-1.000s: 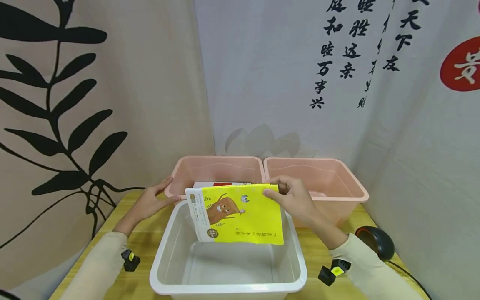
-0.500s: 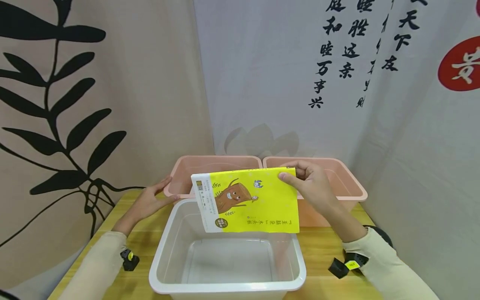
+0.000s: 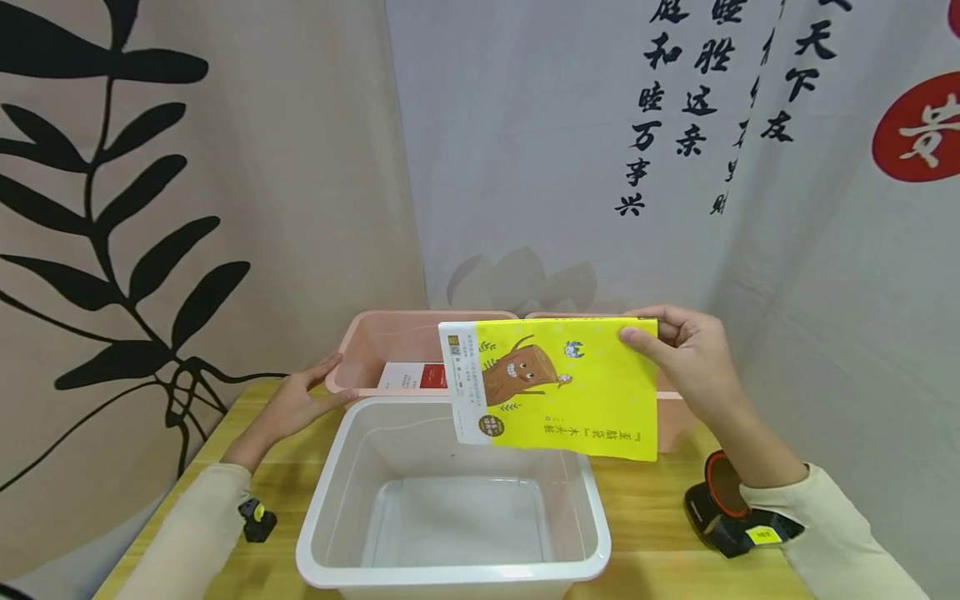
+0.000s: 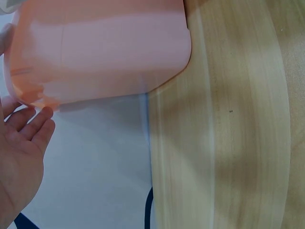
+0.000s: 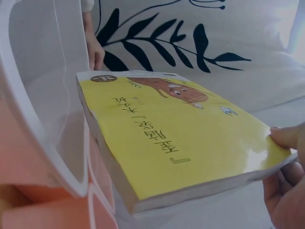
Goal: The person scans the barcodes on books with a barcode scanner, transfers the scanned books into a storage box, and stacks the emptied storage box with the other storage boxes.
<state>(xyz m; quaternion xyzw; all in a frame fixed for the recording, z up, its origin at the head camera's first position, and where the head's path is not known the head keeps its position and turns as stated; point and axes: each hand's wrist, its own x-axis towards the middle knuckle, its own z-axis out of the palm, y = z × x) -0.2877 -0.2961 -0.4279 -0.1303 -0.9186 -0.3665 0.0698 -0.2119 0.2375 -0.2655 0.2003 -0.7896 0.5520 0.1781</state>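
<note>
My right hand [image 3: 696, 354] pinches a yellow book [image 3: 583, 400] at its far right corner, thumb on the cover. The cover shows a cartoon tree stump, and its printing is upside down in the head view. In the right wrist view the book [image 5: 176, 136] is held up in the air, its page edges showing. It overlaps the right pink bin [image 3: 677, 423] and the white bin's back right corner. My left hand [image 3: 300, 408] rests at the near left corner of the left pink bin [image 3: 352, 354], fingers relaxed along the rim. Inside that bin lies a white and red book [image 3: 408, 376].
A white bin [image 3: 452, 576] stands in front of the two pink bins on the wooden table [image 3: 645, 533]. A black round device [image 3: 708, 508] sits at the right, partly behind my right wrist. Printed curtains [image 3: 517, 167] hang behind and at the sides.
The right hand has carried the yellow book up and to the right, from over the white bin toward the right pink bin. The left hand has stayed at its rim.
</note>
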